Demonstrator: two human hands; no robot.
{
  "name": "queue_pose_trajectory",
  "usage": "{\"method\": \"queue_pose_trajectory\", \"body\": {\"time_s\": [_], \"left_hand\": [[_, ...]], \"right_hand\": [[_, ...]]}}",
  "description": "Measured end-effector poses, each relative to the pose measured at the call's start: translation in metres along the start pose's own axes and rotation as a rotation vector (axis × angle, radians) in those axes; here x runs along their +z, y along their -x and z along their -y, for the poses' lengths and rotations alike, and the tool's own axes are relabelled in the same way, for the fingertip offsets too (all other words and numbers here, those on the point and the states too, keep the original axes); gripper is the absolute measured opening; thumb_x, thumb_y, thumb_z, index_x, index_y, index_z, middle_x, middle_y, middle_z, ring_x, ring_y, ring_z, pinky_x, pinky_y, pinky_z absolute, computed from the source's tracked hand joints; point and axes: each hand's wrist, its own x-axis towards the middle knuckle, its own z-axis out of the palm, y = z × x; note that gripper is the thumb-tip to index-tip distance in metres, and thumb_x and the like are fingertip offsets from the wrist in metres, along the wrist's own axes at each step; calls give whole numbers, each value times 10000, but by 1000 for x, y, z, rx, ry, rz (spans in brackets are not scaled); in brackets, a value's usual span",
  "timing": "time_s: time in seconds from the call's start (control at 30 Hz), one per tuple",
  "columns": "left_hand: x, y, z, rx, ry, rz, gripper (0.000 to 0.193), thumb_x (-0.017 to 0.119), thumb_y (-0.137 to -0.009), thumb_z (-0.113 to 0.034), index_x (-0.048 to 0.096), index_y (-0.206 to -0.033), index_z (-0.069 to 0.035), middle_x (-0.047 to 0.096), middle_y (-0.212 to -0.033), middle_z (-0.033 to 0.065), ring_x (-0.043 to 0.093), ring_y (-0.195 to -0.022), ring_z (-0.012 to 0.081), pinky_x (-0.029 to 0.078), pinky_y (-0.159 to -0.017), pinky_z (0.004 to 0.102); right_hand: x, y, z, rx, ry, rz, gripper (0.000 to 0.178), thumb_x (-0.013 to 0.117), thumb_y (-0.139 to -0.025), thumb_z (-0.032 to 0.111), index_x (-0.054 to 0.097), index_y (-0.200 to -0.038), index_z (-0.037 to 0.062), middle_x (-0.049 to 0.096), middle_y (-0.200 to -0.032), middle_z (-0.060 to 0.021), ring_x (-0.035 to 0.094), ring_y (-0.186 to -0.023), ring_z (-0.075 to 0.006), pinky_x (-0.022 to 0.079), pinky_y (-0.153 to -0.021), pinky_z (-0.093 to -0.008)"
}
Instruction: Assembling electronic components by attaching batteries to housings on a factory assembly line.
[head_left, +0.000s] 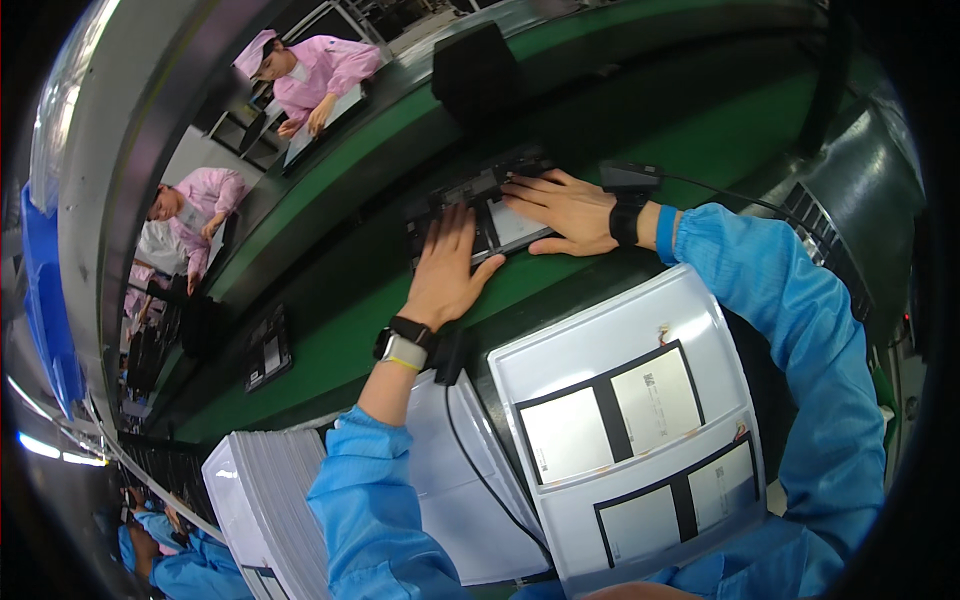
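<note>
On the green belt in front of me lies an opened black device chassis (475, 187), its inner boards showing. A pale battery pack (512, 228) sits inside it. My left hand (447, 272) rests over the chassis's left part, fingers stretched out. My right hand (570, 212) lies flat with fingers spread, its fingertips on the upper right part by the battery pack. Neither hand grips anything; the palms hide some of the chassis. Nearer to me, a white plastic tray (708, 318) holds two black-framed battery packs, an upper one (655, 402) and a lower one (722, 492).
Stacked white trays (268, 480) stand at the lower left. Another chassis (268, 352) lies further left on the belt (345, 330). A black box (475, 70) stands beyond. Cables trail from both wrists. Co-workers in pink (325, 75) sit across the line.
</note>
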Motion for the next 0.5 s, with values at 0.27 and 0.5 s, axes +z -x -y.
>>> {"method": "queue_pose_trajectory", "body": {"time_s": [0.27, 0.5], "left_hand": [[5, -7, 0, 32, 105, -106, 806, 511, -972, -518, 312, -1482, 73, 299, -1546, 283, 243, -1465, 407, 196, -1215, 463], [2, 18, 8, -127, 54, -4, 808, 457, -964, -610, 295, -1541, -69, 237, -1584, 262, 190, -1484, 413, 132, -1223, 482]], "right_hand": [[-10, -3, 1, 3, 75, -17, 707, 519, -974, 480, 403, -1423, -55, 383, -1506, -242, 302, -1448, -345, 208, -1200, -478], [-20, 11, -2, 19, -47, 38, 678, 595, -957, 403, 378, -1458, -1, 391, -1518, -193, 341, -1426, -326, 256, -1174, -452]]}}
